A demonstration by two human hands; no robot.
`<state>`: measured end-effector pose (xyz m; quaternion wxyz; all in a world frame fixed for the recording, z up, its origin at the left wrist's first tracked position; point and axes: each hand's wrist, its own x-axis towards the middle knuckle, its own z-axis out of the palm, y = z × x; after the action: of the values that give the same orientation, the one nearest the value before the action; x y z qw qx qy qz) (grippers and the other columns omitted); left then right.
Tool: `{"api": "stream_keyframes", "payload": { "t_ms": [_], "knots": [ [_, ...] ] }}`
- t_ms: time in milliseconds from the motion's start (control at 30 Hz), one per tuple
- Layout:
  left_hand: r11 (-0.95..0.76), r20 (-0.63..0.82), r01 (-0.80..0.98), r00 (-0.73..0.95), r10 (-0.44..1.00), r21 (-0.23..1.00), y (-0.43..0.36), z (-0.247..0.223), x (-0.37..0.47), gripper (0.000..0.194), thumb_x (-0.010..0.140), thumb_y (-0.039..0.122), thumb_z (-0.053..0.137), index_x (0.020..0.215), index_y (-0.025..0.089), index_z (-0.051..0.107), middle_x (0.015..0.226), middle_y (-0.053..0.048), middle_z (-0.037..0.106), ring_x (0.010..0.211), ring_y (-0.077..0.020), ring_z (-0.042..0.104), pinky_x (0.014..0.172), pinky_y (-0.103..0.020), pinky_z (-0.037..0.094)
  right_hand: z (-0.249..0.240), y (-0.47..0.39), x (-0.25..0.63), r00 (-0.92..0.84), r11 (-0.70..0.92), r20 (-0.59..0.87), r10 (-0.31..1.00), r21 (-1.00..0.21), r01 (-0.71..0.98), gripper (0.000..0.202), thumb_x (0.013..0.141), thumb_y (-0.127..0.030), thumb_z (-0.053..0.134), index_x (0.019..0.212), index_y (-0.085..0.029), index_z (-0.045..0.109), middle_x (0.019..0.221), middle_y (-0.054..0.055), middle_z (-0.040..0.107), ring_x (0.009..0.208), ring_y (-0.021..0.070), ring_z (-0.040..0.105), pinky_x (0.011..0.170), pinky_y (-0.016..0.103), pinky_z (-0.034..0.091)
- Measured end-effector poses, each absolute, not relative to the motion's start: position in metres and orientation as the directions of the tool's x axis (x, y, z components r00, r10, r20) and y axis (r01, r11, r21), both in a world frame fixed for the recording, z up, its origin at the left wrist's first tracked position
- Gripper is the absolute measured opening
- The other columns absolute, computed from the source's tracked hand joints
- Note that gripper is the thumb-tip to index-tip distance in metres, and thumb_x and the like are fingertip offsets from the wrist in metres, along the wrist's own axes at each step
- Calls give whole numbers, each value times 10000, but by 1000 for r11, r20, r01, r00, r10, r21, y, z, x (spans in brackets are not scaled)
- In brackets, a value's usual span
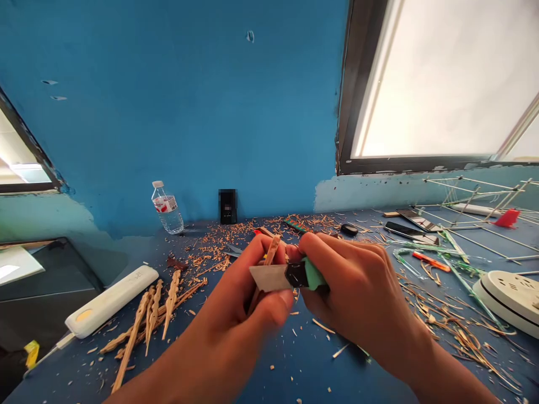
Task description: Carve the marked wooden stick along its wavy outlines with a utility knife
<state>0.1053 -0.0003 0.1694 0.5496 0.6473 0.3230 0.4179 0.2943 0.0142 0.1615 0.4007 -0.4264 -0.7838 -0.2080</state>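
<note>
My left hand [240, 314] is closed around a thin wooden stick [273, 249], whose upper end pokes out above the fingers. A utility knife [273, 278] with a green handle is gripped in my right hand [357, 286]. Its broad blade lies across the stick, just above my left thumb. My right fingers hide most of the knife's handle, and my left hand covers the stick's lower part. To the left lie several carved wooden sticks [172, 297] with notched, shaped ends.
Wood shavings [236, 238] litter the blue table [252, 376]. A white power strip [112, 300] lies left, near a water bottle [167, 207]. On the right are a round white socket unit [509, 297], a stick frame [484, 224], phones [410, 231] and an orange tool [430, 261].
</note>
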Motion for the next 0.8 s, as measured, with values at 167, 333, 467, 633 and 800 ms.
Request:
{"api": "stream_keyframes", "payload": {
  "t_ms": [167,333,467,633,800],
  "knots": [
    [-352,257,203,381,888,914,-2,166,112,270,1006,552,500,1049,297,581,990,-8,574,890,-148,569,786,-237,529,160,12,287,-261,438,811,523,7,899,167,914,-236,564,763,-231,493,640,-42,620,471,138,508,522,300,222],
    [-396,330,327,240,913,858,21,158,122,374,1019,577,465,867,239,519,700,38,483,564,-107,392,478,-227,331,155,21,282,-221,299,766,604,39,953,156,787,-103,630,784,-223,530,628,-28,637,485,177,587,524,301,179],
    [-291,235,297,211,949,909,44,148,126,436,1007,613,458,802,230,489,536,71,363,467,-106,286,428,-270,217,143,44,277,-182,222,743,644,46,974,136,808,-100,622,792,-211,547,645,-1,662,495,181,595,531,303,120],
    [-214,167,181,243,956,960,64,129,133,386,1012,586,473,843,239,450,578,76,386,470,-99,328,443,-250,251,132,72,278,-122,179,778,616,12,984,97,841,-105,598,866,-198,591,690,21,674,500,152,536,538,312,109],
    [-17,22,-17,451,892,1000,64,116,145,297,973,492,588,927,241,435,642,102,323,475,-65,247,419,-178,218,148,86,310,-39,312,781,623,-203,928,191,903,-235,601,741,-224,501,546,-38,487,482,114,339,543,313,159]
  ]
}}
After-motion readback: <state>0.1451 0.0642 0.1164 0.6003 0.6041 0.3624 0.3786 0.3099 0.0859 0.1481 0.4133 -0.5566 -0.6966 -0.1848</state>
